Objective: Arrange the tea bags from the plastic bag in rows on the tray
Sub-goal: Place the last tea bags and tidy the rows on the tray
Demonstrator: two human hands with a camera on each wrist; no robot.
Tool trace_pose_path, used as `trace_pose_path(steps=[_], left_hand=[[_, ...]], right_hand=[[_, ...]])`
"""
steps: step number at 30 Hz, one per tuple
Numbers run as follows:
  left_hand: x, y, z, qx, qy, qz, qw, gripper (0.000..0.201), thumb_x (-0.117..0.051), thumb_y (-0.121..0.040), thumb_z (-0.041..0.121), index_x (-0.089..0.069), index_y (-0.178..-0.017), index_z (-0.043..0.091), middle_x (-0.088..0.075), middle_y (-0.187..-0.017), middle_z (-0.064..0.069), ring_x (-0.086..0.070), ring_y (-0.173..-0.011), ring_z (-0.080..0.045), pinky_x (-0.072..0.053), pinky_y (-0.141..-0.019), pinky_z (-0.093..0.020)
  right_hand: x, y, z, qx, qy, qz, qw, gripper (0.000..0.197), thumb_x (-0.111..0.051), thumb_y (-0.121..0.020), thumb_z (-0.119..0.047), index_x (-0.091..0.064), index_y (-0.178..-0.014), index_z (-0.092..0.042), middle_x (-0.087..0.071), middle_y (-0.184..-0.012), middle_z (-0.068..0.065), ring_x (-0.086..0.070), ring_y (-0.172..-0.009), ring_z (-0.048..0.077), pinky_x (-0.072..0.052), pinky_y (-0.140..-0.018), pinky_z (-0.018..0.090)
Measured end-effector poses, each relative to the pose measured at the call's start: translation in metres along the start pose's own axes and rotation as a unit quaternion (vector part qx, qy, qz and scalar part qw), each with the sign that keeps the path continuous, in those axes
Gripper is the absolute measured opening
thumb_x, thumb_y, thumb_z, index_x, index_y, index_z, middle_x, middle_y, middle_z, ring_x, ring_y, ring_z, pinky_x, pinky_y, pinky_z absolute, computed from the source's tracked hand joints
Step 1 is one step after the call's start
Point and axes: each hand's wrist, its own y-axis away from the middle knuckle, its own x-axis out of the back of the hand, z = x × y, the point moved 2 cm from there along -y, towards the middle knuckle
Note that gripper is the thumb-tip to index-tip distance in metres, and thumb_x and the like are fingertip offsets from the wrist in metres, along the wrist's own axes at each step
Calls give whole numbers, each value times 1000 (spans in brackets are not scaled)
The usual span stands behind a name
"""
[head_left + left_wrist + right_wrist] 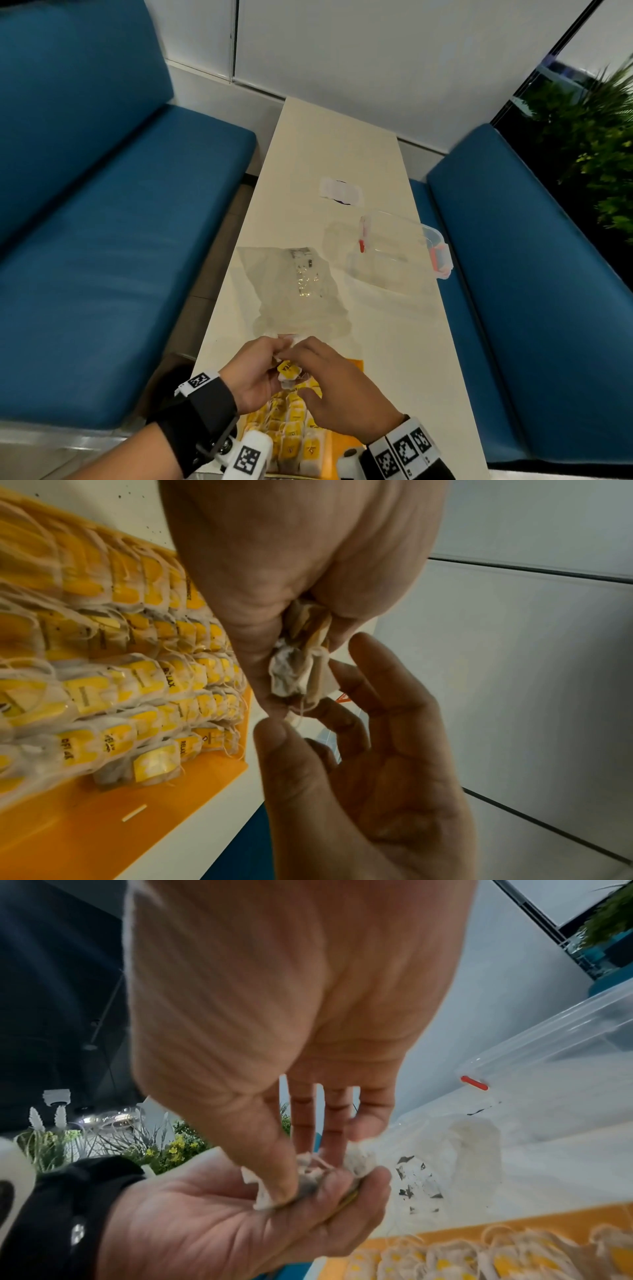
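Both hands meet above the far end of the orange tray (356, 365). My left hand (269, 354) grips a small bunch of tea bags (301, 669) with yellow tags (287, 370). My right hand (308, 353) pinches one tea bag of that bunch: its thumb (274, 1177) presses on the paper and its straight fingers lie behind. Rows of tea bags (294, 431) cover the tray's near part, overlapping, yellow tags up. The clear plastic bag (298, 294) lies flat on the table just beyond my hands and looks almost empty.
A clear lidded container (394, 253) with red clasps stands at the right of the narrow cream table (325, 144). A white label (340, 192) lies further back. Blue benches (102, 274) flank the table on both sides, with a plant (599, 137) at the far right.
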Motion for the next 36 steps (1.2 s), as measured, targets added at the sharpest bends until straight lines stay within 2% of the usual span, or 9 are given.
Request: trace_pose_path(steps=[5,10,14,19,21,25,28,32,36], left_hand=[[0,2,-2,-8,-5,14,1000,31,-46,-101,6,-62,-126,-3,-65,-84,-16,-58,-57,-22,-46,-46,-28],[-6,6,-3,-9,-6,-5,1000,22,-52,-100,6,-68,-112,-1,-68,-82,-15,-64,-63,-23,-52,-52,-30],[-6,5,-6,-11,-1,-11,1000,20,-52,-97,4,-68,-109,1,-60,-84,-15,-56,-64,-22,-42,-47,-29],[-1,4,-8,-7,27,-19,999,25,-53,-96,3,-66,-118,-2,-69,-94,-20,-69,-76,-27,-60,-60,-36],[1,4,-9,-11,27,-14,999,27,-52,-97,4,-65,-120,-1,-72,-102,-22,-71,-87,-31,-64,-72,-41],[5,6,-7,-16,17,0,1000,27,-54,-99,6,-66,-122,0,-70,-117,-26,-68,-104,-39,-63,-79,-46],[9,10,-5,-18,17,6,1000,25,-58,-99,7,-65,-122,0,-66,-126,-28,-64,-117,-45,-63,-79,-48],[17,10,-6,-23,-1,18,1000,24,-58,-100,8,-64,-121,-1,-68,-122,-27,-67,-112,-45,-62,-79,-50],[23,10,-8,-20,-10,23,999,23,-58,-99,8,-65,-120,-1,-70,-118,-27,-69,-107,-44,-62,-79,-50]], right_hand=[[-8,-3,7,23,22,90,995,20,-56,-94,-22,-71,-106,-19,-55,-109,-11,-59,-100,12,-52,-84,30],[-6,-1,7,37,13,71,997,23,-60,-91,-25,-70,-113,-25,-59,-121,-12,-55,-112,9,-49,-92,25],[-8,-4,5,50,46,91,994,23,-54,-92,-28,-73,-106,-23,-60,-117,-9,-59,-107,15,-54,-88,32],[9,-2,-3,63,27,139,988,17,-60,-91,-15,-70,-103,-22,-59,-100,-11,-59,-94,7,-43,-81,12],[25,2,-7,47,18,168,984,19,-59,-93,-15,-65,-108,-24,-59,-92,-11,-58,-84,6,-44,-75,12],[49,11,1,-14,42,197,980,14,-55,-90,-14,-63,-95,-23,-58,-83,-8,-56,-72,11,-49,-66,33],[48,17,21,-105,56,141,983,22,-55,-86,-12,-70,-99,-22,-62,-88,-8,-58,-80,7,-49,-73,23],[35,30,44,-164,60,91,980,30,-52,-88,-9,-71,-108,-21,-66,-101,-8,-61,-94,4,-36,-75,2],[26,40,53,-191,97,71,974,16,-60,-94,-26,-73,-103,-24,-57,-100,-7,-58,-87,10,-44,-74,19]])
